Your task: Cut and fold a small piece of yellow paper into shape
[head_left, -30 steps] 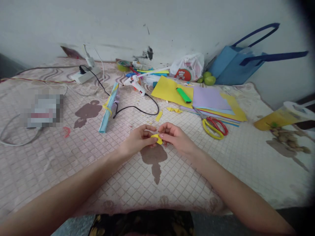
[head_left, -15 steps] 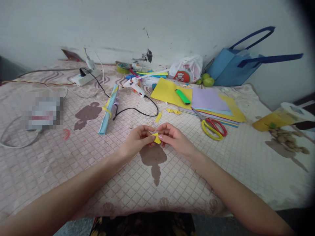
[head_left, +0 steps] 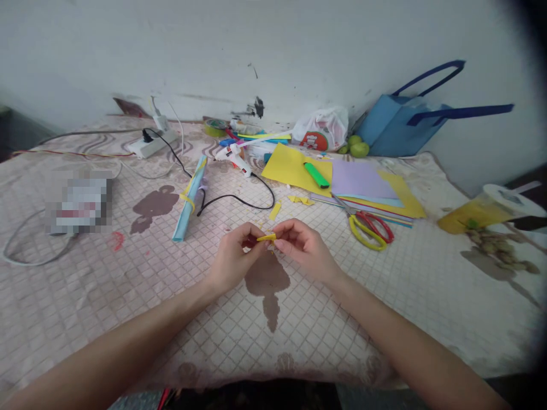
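Between my fingertips is a small yellow paper piece (head_left: 267, 237), seen nearly edge-on above the tablecloth. My left hand (head_left: 236, 250) pinches its left end, and my right hand (head_left: 304, 246) pinches the right end with thumb and fingers. Just beyond the hands lie a yellow paper strip (head_left: 276, 210) and some yellow zigzag-cut scraps (head_left: 301, 200). To the right of my right hand rest scissors (head_left: 362, 228) with one yellow and one red handle loop. A rolled light-blue paper tube (head_left: 188, 202) with a yellow band lies left of my left hand.
A white glue gun (head_left: 234, 158) with a black cord lies behind the hands. Coloured paper sheets (head_left: 363, 179) carry a green cutter (head_left: 316, 175). A power strip (head_left: 151, 143) is back left, a blue bag (head_left: 388, 128) back right, and a tilted drink cup (head_left: 478, 210) far right.
The yellow paper piece has turned from showing its flat face to nearly edge-on. Both hands stay pinched on it, with fingers slightly shifted. The whole view has tipped slightly.
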A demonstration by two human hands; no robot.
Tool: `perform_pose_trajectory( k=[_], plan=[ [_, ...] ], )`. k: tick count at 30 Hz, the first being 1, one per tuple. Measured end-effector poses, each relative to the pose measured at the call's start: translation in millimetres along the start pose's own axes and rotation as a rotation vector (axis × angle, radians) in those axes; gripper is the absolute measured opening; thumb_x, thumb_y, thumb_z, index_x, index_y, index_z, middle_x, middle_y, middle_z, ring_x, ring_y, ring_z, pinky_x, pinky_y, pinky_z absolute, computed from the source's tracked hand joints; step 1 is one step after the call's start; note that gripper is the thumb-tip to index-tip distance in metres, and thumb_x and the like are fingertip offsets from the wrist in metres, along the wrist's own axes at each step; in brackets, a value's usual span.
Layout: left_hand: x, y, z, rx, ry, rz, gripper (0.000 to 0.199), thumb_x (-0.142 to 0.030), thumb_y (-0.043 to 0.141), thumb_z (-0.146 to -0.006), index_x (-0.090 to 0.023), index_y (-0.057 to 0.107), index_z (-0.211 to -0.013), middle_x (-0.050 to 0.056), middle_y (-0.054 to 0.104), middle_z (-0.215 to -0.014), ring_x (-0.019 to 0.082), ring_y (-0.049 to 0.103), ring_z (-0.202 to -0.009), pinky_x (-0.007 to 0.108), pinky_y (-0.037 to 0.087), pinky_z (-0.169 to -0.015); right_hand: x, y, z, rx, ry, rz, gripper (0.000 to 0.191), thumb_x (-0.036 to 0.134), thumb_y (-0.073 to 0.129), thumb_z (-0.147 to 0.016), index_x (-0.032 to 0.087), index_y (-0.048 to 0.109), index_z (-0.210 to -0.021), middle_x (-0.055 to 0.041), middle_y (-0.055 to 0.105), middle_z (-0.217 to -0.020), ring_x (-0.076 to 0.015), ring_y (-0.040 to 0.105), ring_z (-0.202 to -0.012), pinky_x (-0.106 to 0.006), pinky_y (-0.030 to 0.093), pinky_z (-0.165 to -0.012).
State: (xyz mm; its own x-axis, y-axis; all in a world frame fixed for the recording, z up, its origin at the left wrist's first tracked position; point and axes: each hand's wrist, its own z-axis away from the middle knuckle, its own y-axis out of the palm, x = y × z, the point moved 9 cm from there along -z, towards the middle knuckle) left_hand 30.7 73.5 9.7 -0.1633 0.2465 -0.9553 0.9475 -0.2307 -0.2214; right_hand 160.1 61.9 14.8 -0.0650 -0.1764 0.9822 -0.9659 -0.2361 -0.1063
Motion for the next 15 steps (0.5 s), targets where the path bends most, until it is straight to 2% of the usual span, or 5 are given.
perform_pose_trajectory(
  k=[5,8,11,15],
  plan=[
    [-18.7,-5.9,2.9,-0.065,0.181,-0.137,0.003,-0.018,0.058,-0.083,-0.017,0.06,-0.08,0.003,0.064,-0.078,0.014,0.06,-0.074,0.027,0.049,-0.07,3.2,-1.8,0.3,-0.027,-0.014,-0.036,0.018,0.033,0.066,-0.081,0.022,0.058,-0.093,-0.0011,0.059,-0.086,-0.0122,0.056,-0.077,-0.027,0.046,-0.072],
    [-37.9,-7.2,8.8,-0.088,0.388,-0.231,0.009,-0.01,0.056,-0.083,-0.017,0.06,-0.083,0.004,0.064,-0.082,0.014,0.06,-0.079,0.029,0.049,-0.073,1.1,-0.1,0.0,-0.015,0.029,-0.112,0.02,0.04,0.059,-0.086,0.021,0.058,-0.09,-0.0003,0.058,-0.077,-0.0119,0.055,-0.069,-0.027,0.046,-0.066],
    [-54.2,-6.0,16.7,-0.081,0.58,-0.303,0.012,-0.008,0.054,-0.083,-0.018,0.061,-0.086,0.005,0.065,-0.086,0.015,0.061,-0.083,0.03,0.051,-0.072,-4.7,4.9,-0.1,0.033,0.089,-0.216,0.023,0.043,0.054,-0.088,0.02,0.058,-0.091,-0.0007,0.058,-0.075,-0.0121,0.055,-0.065,-0.028,0.046,-0.062],
    [-62.7,-3.9,23.3,-0.063,0.724,-0.407,0.014,-0.008,0.053,-0.085,-0.019,0.061,-0.09,0.006,0.066,-0.089,0.015,0.063,-0.082,0.029,0.052,-0.07,-5.3,8.0,-0.3,0.077,0.085,-0.272,0.021,0.039,0.063,-0.083,0.021,0.059,-0.091,0.0,0.057,-0.078,-0.011,0.055,-0.066,-0.026,0.046,-0.063]
  ],
)
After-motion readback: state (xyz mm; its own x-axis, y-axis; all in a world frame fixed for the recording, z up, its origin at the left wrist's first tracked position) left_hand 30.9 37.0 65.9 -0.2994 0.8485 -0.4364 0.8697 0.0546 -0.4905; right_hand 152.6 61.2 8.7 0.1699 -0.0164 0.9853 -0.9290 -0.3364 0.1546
